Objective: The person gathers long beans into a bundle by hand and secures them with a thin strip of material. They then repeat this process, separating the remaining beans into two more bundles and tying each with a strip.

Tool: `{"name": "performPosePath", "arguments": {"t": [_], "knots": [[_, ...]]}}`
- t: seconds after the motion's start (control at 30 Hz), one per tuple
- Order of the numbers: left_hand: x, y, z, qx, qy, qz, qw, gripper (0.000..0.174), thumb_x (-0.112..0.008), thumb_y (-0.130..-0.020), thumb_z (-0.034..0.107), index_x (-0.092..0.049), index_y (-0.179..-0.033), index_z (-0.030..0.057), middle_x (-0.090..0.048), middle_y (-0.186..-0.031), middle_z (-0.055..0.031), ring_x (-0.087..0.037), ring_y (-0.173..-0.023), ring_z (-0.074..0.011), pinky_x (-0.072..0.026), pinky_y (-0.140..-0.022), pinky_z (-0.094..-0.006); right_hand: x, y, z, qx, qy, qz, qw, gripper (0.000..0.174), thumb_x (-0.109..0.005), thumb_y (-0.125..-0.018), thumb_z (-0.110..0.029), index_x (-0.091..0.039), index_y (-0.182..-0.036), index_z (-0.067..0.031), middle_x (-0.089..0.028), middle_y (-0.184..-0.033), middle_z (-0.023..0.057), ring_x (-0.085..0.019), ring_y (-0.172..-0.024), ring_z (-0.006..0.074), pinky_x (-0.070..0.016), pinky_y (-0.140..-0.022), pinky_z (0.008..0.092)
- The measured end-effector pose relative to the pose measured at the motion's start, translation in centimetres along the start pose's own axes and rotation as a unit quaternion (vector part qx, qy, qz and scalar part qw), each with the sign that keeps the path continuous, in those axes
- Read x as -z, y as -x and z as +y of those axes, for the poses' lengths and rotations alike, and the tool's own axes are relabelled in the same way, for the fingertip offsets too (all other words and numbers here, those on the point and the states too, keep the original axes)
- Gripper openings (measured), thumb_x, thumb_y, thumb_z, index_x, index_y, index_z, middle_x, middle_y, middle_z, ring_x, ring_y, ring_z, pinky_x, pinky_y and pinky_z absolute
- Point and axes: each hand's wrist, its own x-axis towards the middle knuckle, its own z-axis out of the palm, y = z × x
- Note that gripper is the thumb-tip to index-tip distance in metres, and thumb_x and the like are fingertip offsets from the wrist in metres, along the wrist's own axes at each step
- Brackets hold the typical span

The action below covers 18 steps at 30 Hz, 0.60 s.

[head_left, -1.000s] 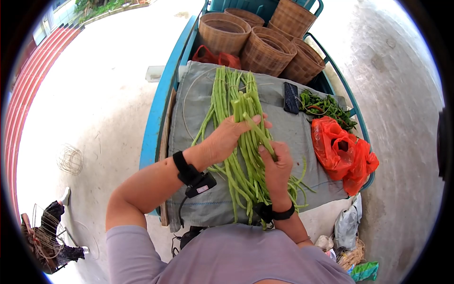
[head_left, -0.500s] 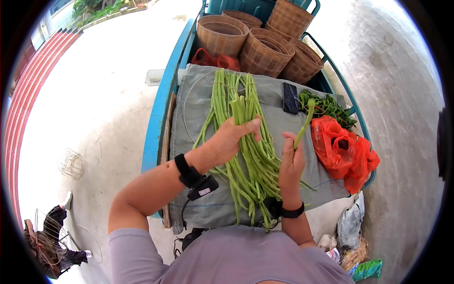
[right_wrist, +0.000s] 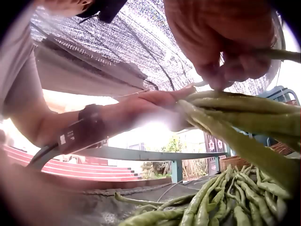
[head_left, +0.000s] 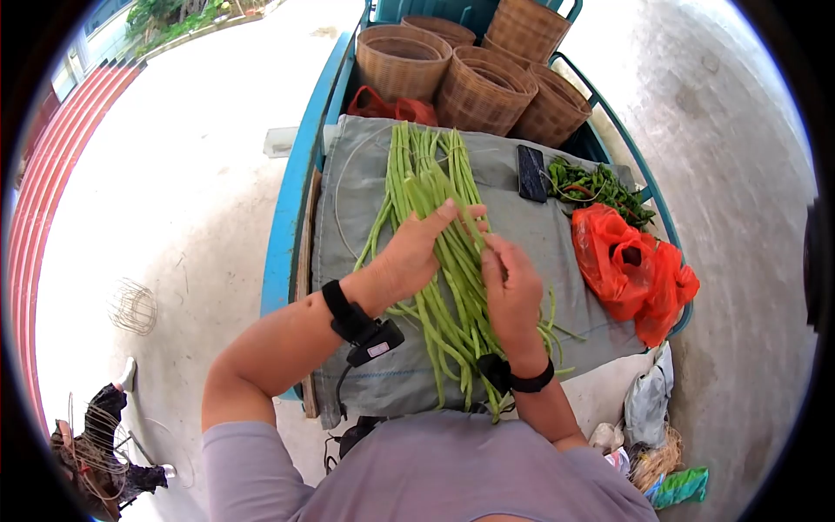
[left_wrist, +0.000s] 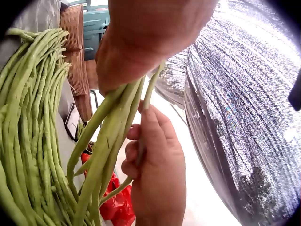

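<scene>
The left hand (head_left: 410, 261) grips a bunch of long green beans (head_left: 452, 252) near its upper end, thumb across the stems. Close on its right, the right hand (head_left: 513, 291) pinches one bean against the bunch. In the left wrist view the right hand (left_wrist: 157, 165) has thumb and fingers round a thin bean, beside the hanging bunch (left_wrist: 106, 141). More beans (head_left: 400, 174) lie beneath on a grey cloth (head_left: 348, 348), tied near their tops. The right wrist view shows the left hand (right_wrist: 150, 110) behind the held bean ends (right_wrist: 235, 113).
Woven baskets (head_left: 487, 91) stand at the back of the blue cart (head_left: 300, 209). A phone (head_left: 531, 174), green peppers (head_left: 600, 187) and red plastic bags (head_left: 631, 270) lie on the right. Wire frames and a seated person's legs (head_left: 103, 418) show at lower left.
The right hand moved out to the right with a bean raised upright, then came back left against the bunch. The left hand kept its grip throughout.
</scene>
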Motion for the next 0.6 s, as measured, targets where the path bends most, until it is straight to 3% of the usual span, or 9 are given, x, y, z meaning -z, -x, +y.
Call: {"name": "performPosePath", "arguments": {"t": [0.07, 0.23, 0.27, 0.33, 0.43, 0.47, 0.53, 0.6], "knots": [[-0.1, 0.2, 0.0, 0.001, 0.006, -0.019, 1.0, 0.033, -0.048, -0.101, 0.029, -0.052, -0.121, 0.0038, -0.059, -0.124, -0.0142, -0.059, -0.111, -0.0222, -0.0493, -0.096, -0.0389, -0.4, -0.1, -0.1, 0.016, 0.003, 0.013, 1.0, 0.017, -0.057, -0.093, -0.014, -0.063, -0.107, -0.0063, -0.064, -0.09, 0.0128, -0.062, -0.078, 0.0287, -0.0471, -0.068, 0.0371], [-0.3, 0.0, 0.4, 0.029, -0.006, -0.027, 0.999, 0.046, -0.043, -0.102, 0.033, -0.048, -0.13, -0.0025, -0.059, -0.124, -0.0138, -0.058, -0.113, -0.0224, -0.0474, -0.098, -0.0383, -1.1, -0.1, 0.6, -0.053, -0.067, 0.054, 0.995, 0.019, -0.059, -0.091, -0.017, -0.063, -0.107, -0.0068, -0.062, -0.089, 0.0131, -0.061, -0.08, 0.0319, -0.0479, -0.069, 0.0375], [-0.4, -0.1, 0.2, 0.033, -0.009, -0.025, 0.999, 0.048, -0.042, -0.102, 0.034, -0.048, -0.132, -0.0035, -0.059, -0.124, -0.0138, -0.058, -0.113, -0.0221, -0.0474, -0.098, -0.038, -1.2, 0.0, 0.8, -0.028, -0.055, 0.052, 0.997, 0.02, -0.06, -0.091, -0.017, -0.063, -0.108, -0.0076, -0.062, -0.09, 0.0127, -0.062, -0.08, 0.0319, -0.0482, -0.069, 0.0383], [-0.6, -0.4, 0.0, 0.026, -0.012, 0.012, 1.0, 0.041, -0.045, -0.102, 0.033, -0.054, -0.121, -0.0016, -0.063, -0.114, -0.0112, -0.06, -0.107, -0.021, -0.0486, -0.096, -0.0371, -1.2, 0.2, 1.1, 0.02, -0.026, 0.051, 0.998, 0.022, -0.06, -0.09, -0.019, -0.062, -0.11, -0.0094, -0.062, -0.091, 0.0118, -0.062, -0.082, 0.0318, -0.0486, -0.068, 0.0398], [0.9, -0.8, 0.0, 0.021, -0.02, -0.003, 1.0, 0.027, -0.05, -0.1, 0.03, -0.056, -0.106, 0.004, -0.063, -0.099, -0.0057, -0.061, -0.097, -0.0202, -0.0491, -0.094, -0.038, 1.2, 0.4, -0.2, -0.034, -0.02, -0.032, 0.999, 0.024, -0.061, -0.089, -0.022, -0.061, -0.112, -0.0139, -0.062, -0.093, 0.0102, -0.063, -0.082, 0.0314, -0.0492, -0.067, 0.0409], [0.4, -0.7, -0.2, 0.03, -0.026, 0.003, 0.999, 0.023, -0.051, -0.1, 0.028, -0.056, -0.102, 0.0056, -0.061, -0.095, -0.0043, -0.061, -0.094, -0.0196, -0.049, -0.094, -0.0383, 1.9, 0.5, -0.2, -0.047, -0.031, -0.023, 0.998, 0.024, -0.063, -0.087, -0.024, -0.061, -0.11, -0.0173, -0.061, -0.094, 0.0087, -0.062, -0.081, 0.0313, -0.0496, -0.066, 0.0414], [-1.4, 0.1, 0.4, 0.038, -0.039, 0.02, 0.998, 0.018, -0.054, -0.098, 0.026, -0.054, -0.094, 0.0089, -0.059, -0.086, -0.0014, -0.06, -0.087, -0.0185, -0.0489, -0.094, -0.0387, 3.1, 1.3, 1.7, -0.027, 0.027, -0.049, 0.998, 0.022, -0.064, -0.085, -0.022, -0.062, -0.106, -0.0167, -0.062, -0.094, 0.0085, -0.062, -0.079, 0.031, -0.0498, -0.066, 0.0407], [-0.7, -0.4, 0.3, 0.016, -0.01, -0.027, 0.999, 0.019, -0.055, -0.098, 0.027, -0.053, -0.095, 0.0081, -0.058, -0.086, -0.0018, -0.06, -0.087, -0.019, -0.0492, -0.092, -0.0388, 4.1, 2.6, 5.3, -0.003, 0.086, -0.071, 0.994, 0.02, -0.065, -0.081, -0.019, -0.063, -0.101, -0.0151, -0.062, -0.095, 0.0081, -0.062, -0.078, 0.031, -0.05, -0.066, 0.04]]}}
